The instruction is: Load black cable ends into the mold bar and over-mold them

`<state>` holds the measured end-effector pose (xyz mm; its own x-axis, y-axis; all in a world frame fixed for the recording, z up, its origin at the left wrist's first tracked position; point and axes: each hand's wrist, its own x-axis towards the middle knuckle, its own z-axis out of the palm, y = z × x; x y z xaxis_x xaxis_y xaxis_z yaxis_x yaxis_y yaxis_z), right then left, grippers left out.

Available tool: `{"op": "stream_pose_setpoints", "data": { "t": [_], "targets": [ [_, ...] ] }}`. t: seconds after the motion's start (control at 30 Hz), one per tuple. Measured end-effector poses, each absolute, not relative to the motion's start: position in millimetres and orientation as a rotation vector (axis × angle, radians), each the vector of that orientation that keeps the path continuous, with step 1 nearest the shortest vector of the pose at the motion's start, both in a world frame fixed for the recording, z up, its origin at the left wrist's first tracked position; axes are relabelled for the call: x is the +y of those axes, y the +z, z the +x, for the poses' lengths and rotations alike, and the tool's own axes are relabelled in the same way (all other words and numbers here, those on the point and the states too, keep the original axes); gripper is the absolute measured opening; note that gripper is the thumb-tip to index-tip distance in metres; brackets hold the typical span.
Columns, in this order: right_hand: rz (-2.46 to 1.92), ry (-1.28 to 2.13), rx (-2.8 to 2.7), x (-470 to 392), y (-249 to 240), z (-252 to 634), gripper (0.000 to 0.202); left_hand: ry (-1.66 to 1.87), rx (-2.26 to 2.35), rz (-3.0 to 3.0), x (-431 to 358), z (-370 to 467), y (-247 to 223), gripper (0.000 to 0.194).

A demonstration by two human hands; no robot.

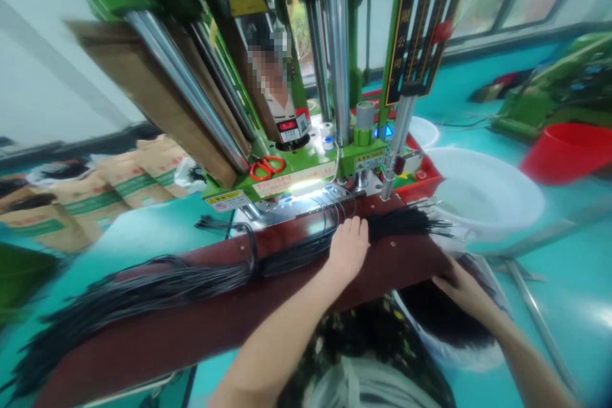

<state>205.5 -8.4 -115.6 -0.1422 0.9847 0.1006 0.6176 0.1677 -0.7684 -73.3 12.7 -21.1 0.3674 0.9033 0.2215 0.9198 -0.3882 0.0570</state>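
A long bundle of thin black cables (157, 287) lies along a dark red board (201, 325) in front of a green press machine (306, 169). My left hand (350, 243) rests on the bundle right of the middle, its fingers curled over the cables. Further right the bundle's cut ends (406, 222) fan out. A black loop (252, 248) stands around the cables left of my hand. At the board's right corner is my right hand (461, 284), blurred, thumb toward the edge; whatever it may hold is hidden. Below it a white-lined container (449, 350) holds black material.
Orange-handled scissors (268, 167) lie on the machine's green plate. A white tub (482, 191) and a red bucket (568, 153) stand on the right. Paper sacks (119, 185) line the left wall. Behind the machine a person (277, 99) is partly visible. A metal frame (535, 306) is at right.
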Motion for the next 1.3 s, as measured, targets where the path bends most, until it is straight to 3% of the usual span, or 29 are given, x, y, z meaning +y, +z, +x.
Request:
{"op": "stream_pose_setpoints", "data": {
  "t": [0.13, 0.3, 0.43, 0.57, 0.7, 0.83, 0.93, 1.03, 1.13, 1.3],
  "targets": [
    [-1.596, 0.793, -1.766, -15.4, -113.7, 222.1, 0.059, -0.103, -1.670, -2.515, 27.5, -62.6, -14.5, 0.020],
    [-1.625, 0.745, -1.695, -20.2, -94.1, 226.5, 0.056, 0.087, -1.621, -2.628, 36.1, -61.2, -3.3, 0.022],
    [-1.592, 0.670, -1.729, -23.4, -82.5, 227.4, 0.051, 0.044, -1.633, -2.633, 41.1, -67.3, 1.6, 0.020],
    [-1.572, 0.480, -1.835, -31.3, -70.1, 224.5, 0.043, -0.212, -1.680, -2.629, 36.5, -76.8, 11.6, 0.015],
    [-1.456, 0.342, -1.906, -40.7, -46.8, 202.0, 0.034, -0.738, -1.885, -2.661, 28.4, -89.8, 24.7, 0.015],
    [-1.233, 0.670, -1.864, -42.4, -19.2, 160.0, 0.023, -1.183, -2.053, -2.755, 22.3, -100.6, 33.0, 0.017],
    [-1.032, 1.111, -1.578, -26.7, -1.7, 128.9, 0.036, -1.306, -2.051, -2.751, 19.3, -102.1, 33.4, 0.016],
    [-0.699, 1.350, -1.111, 5.4, 13.0, 108.5, 0.043, -1.214, -2.024, -2.769, 17.3, -97.4, 27.6, 0.014],
    [-0.483, 1.424, -0.776, 36.4, 24.7, 100.9, 0.026, -0.965, -1.938, -2.757, 16.4, -88.3, 14.6, 0.012],
    [-0.521, 1.483, -0.641, 48.5, 27.2, 100.6, 0.011, -0.301, -1.870, -2.517, 19.0, -70.5, -10.8, 0.013]
  ]
}}
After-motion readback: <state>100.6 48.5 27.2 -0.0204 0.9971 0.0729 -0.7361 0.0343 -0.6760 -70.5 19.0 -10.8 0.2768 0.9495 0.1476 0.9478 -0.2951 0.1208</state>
